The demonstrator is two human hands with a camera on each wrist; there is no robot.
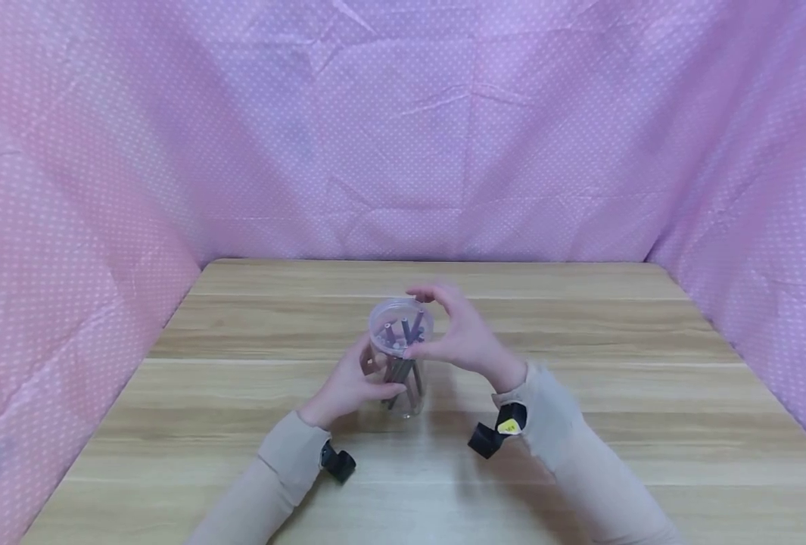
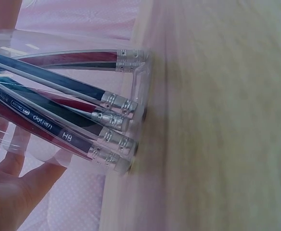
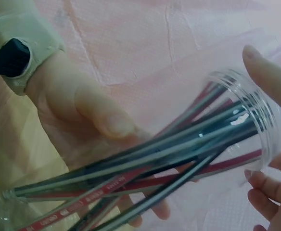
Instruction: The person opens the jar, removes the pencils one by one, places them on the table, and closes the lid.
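Note:
A clear plastic jar of pencils stands roughly upright over the middle of the table; whether its base touches the wood I cannot tell. Several dark and red pencils lean inside, their metal-banded eraser ends at the bottom. My left hand grips the jar's body, its thumb on the near side and its fingers behind. At the top, my right hand curls round the clear ridged lid, thumb near and fingers far. In the right wrist view a small gap shows between one of its fingertips and the rim.
The wood-grain table spreads out around both hands. Pink dotted cloth hangs behind it and along both sides. Black wrist cameras are strapped over the beige sleeves.

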